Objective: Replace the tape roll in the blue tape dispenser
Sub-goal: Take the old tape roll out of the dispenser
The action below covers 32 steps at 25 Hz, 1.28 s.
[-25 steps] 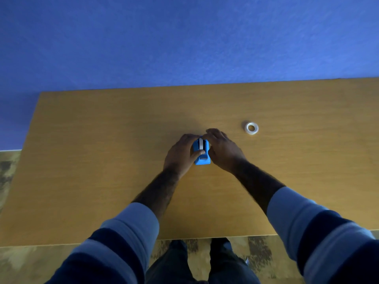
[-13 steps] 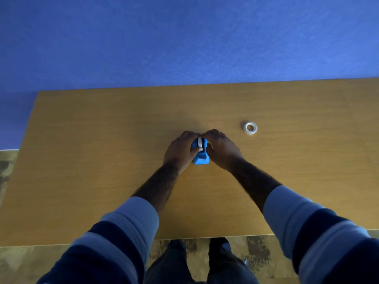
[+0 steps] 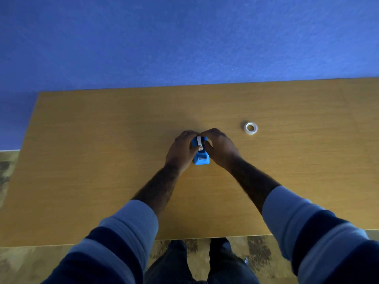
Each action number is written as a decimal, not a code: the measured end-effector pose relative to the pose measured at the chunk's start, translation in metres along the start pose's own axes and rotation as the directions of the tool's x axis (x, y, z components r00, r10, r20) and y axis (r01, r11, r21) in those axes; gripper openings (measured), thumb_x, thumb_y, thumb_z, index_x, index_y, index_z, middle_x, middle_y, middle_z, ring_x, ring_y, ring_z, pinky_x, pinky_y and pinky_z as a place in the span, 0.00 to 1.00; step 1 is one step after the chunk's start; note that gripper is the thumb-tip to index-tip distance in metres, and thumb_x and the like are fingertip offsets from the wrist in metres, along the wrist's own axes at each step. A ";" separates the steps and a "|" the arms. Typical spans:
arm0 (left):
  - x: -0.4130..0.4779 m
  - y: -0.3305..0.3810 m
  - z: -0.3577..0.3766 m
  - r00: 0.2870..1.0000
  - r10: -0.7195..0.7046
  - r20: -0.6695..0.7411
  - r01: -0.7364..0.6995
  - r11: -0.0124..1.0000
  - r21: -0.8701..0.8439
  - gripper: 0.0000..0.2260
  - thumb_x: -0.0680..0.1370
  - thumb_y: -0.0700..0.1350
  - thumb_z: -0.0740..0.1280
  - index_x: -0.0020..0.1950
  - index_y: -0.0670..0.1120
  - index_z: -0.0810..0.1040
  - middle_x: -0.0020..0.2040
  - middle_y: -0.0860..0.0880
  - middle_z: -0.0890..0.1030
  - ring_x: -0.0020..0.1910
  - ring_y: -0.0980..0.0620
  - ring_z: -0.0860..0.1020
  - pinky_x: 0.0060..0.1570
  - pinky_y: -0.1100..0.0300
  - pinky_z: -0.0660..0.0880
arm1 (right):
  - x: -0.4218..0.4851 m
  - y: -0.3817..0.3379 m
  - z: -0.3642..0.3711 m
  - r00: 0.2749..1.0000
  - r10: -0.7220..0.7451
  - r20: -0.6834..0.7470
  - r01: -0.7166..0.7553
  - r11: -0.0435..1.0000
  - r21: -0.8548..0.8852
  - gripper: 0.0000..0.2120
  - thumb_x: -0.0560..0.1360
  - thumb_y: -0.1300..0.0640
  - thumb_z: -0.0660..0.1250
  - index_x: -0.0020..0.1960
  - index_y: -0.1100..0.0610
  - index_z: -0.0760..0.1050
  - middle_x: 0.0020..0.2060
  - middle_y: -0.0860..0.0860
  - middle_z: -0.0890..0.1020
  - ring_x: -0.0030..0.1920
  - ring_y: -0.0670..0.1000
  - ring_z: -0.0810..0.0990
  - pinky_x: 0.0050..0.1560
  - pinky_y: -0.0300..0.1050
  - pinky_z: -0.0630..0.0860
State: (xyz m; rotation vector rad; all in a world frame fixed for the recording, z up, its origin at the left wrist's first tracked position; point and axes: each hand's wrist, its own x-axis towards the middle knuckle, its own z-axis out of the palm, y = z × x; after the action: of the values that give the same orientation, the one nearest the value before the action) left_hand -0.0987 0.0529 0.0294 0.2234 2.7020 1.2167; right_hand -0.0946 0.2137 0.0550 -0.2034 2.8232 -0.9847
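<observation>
The small blue tape dispenser [image 3: 202, 157] stands in the middle of the wooden table [image 3: 102, 160], its cutter end toward me. A white tape roll [image 3: 199, 141] shows on edge in its top slot. My left hand [image 3: 181, 152] wraps the dispenser's left side, thumb resting on the roll. My right hand [image 3: 220, 149] cups the right side, fingertips meeting the left hand's over the far end. A second white tape roll [image 3: 250, 128] lies flat on the table, to the right and a little farther away, apart from both hands.
A blue wall [image 3: 184, 37] rises behind the table's far edge. The table's near edge runs just in front of my legs, with patterned floor [image 3: 30, 261] below and at the left.
Both hands have closed in a little tighter around the dispenser, my left thumb now lying on the roll. The loose roll on the right has not moved.
</observation>
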 end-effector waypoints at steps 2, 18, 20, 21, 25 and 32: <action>0.001 0.003 -0.002 1.000 0.003 -0.028 -0.004 1.000 -0.021 0.15 0.77 0.43 0.72 0.64 0.48 0.79 0.59 0.52 0.80 0.56 0.56 0.78 0.58 0.54 0.78 | 0.002 -0.003 -0.001 1.000 -0.002 -0.023 0.002 1.000 0.023 0.12 0.79 0.62 0.66 0.61 0.57 0.79 0.54 0.54 0.83 0.51 0.51 0.81 0.51 0.52 0.82; 0.014 0.018 -0.019 0.998 -0.047 -0.052 0.038 0.985 -0.168 0.23 0.76 0.43 0.75 0.70 0.47 0.78 0.60 0.52 0.82 0.54 0.61 0.79 0.53 0.70 0.75 | 0.028 -0.021 -0.023 0.964 0.267 -0.010 -0.248 0.909 0.334 0.10 0.73 0.65 0.73 0.53 0.58 0.83 0.44 0.50 0.84 0.42 0.46 0.81 0.38 0.33 0.72; 0.017 0.018 -0.020 0.998 -0.018 -0.054 0.008 0.984 -0.178 0.19 0.76 0.43 0.74 0.67 0.46 0.80 0.58 0.50 0.84 0.55 0.57 0.81 0.55 0.59 0.79 | 0.030 -0.021 -0.024 0.965 0.264 0.005 -0.250 0.906 0.341 0.09 0.73 0.64 0.73 0.53 0.58 0.83 0.44 0.50 0.84 0.41 0.44 0.81 0.36 0.30 0.72; 0.018 0.019 -0.021 0.999 -0.004 -0.050 -0.006 0.983 -0.185 0.18 0.76 0.42 0.74 0.65 0.46 0.81 0.57 0.50 0.84 0.54 0.55 0.82 0.56 0.54 0.80 | 0.030 -0.021 -0.026 0.967 0.253 0.005 -0.240 0.910 0.338 0.09 0.73 0.63 0.74 0.53 0.58 0.83 0.43 0.50 0.84 0.40 0.43 0.80 0.35 0.28 0.72; 0.025 0.019 -0.024 0.999 0.032 -0.028 -0.037 0.982 -0.183 0.17 0.77 0.42 0.73 0.66 0.47 0.81 0.57 0.50 0.84 0.55 0.55 0.82 0.56 0.53 0.81 | 0.034 -0.020 -0.033 0.974 0.227 -0.005 -0.213 0.922 0.324 0.08 0.72 0.63 0.74 0.52 0.59 0.83 0.44 0.51 0.84 0.44 0.48 0.82 0.42 0.37 0.79; 0.052 0.004 -0.027 0.999 0.047 0.026 -0.044 0.994 -0.097 0.20 0.78 0.44 0.72 0.70 0.48 0.78 0.62 0.49 0.81 0.58 0.57 0.79 0.57 0.61 0.78 | 0.044 -0.013 -0.041 0.945 0.326 -0.012 -0.294 0.868 0.401 0.09 0.72 0.63 0.75 0.52 0.60 0.81 0.44 0.52 0.84 0.44 0.51 0.82 0.46 0.45 0.81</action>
State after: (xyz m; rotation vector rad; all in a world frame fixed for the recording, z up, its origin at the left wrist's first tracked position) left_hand -0.1546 0.0471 0.0453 0.2887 2.6196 1.3425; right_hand -0.1441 0.2214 0.0908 0.3344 2.5296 -1.4685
